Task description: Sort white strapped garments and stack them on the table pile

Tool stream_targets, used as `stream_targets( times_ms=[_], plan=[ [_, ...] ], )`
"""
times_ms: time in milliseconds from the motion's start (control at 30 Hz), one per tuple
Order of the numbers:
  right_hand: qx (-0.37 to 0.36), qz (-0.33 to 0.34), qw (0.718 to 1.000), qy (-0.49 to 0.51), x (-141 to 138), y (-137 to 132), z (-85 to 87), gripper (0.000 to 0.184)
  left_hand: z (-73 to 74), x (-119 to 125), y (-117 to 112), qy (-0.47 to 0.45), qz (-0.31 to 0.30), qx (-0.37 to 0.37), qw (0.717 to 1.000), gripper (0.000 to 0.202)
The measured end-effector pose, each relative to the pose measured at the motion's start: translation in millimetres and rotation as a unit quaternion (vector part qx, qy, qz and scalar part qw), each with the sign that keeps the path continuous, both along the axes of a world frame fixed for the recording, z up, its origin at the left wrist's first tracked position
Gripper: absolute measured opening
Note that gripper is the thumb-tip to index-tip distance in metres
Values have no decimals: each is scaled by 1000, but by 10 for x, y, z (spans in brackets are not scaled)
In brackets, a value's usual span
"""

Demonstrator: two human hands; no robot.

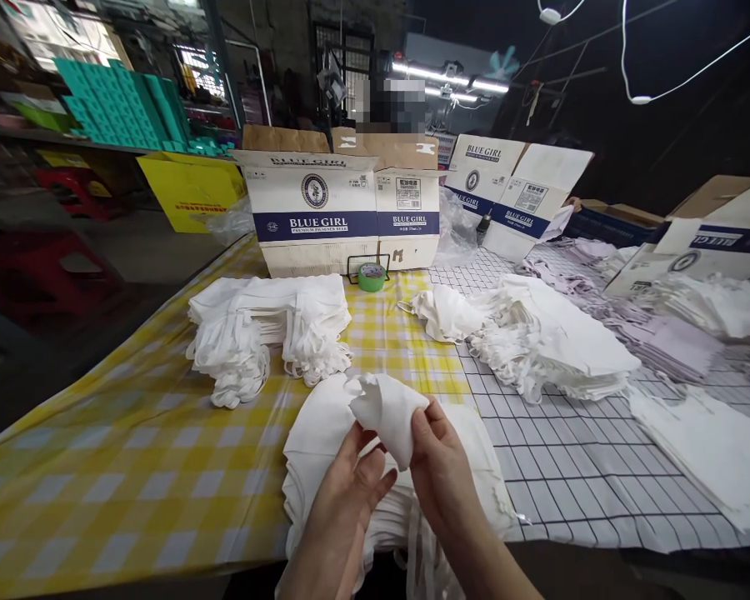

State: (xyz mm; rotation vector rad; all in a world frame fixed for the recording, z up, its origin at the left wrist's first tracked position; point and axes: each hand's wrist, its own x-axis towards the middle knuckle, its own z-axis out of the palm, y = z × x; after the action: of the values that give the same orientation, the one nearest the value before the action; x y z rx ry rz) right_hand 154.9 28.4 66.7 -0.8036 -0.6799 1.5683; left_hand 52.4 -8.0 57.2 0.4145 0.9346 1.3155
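Both of my hands hold one white cloth bag [384, 408] just above the near table edge. My left hand [343, 508] pinches its lower part from below. My right hand [441, 475] grips its right side with thumb and fingers closed on the fabric. Under my hands lies a flat pile of the same white bags [316, 442] on the yellow checked cloth [131, 467]. A stack of folded white bags with loops [268, 325] sits further back on the left. Another spread stack of white bags [537, 333] lies to the right.
Cardboard boxes marked BLUE GIRL [325, 208] stand at the table's far edge, with a green tape roll [371, 276] in front. More boxes [518, 196] and lilac cloth pieces [650, 333] fill the right side on a black-and-white grid cloth [575, 467]. Red stools [37, 267] stand left.
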Motion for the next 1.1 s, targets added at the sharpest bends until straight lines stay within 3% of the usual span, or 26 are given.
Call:
stream_targets(
  times_ms=[133, 267, 400, 533, 600, 933, 1100],
  plan=[
    [0, 19, 999, 48, -111, -91, -67, 24, 125, -73, 68, -45, -12, 4, 999, 55],
    [-18, 52, 994, 90, -165, -143, -129, 18, 57, -126, 58, -80, -10, 2, 997, 51],
    [-28, 50, 993, 108, -208, -156, -155, 13, -3, -156, 69, -51, 22, 10, 998, 56],
    [-72, 40, 990, 116, -229, -133, -171, 28, -14, -159, 85, -32, 51, 25, 998, 55],
    [-87, 44, 989, 111, -230, -123, -190, 26, -30, -162, 84, -27, 57, 27, 998, 54],
    [-90, 76, 986, 117, -197, -121, -274, 15, -90, -256, 33, 19, 29, 40, 999, 55],
    [-101, 96, 983, 116, -197, -103, -296, 22, -118, -285, 31, 18, 25, 35, 999, 53]
  ],
)
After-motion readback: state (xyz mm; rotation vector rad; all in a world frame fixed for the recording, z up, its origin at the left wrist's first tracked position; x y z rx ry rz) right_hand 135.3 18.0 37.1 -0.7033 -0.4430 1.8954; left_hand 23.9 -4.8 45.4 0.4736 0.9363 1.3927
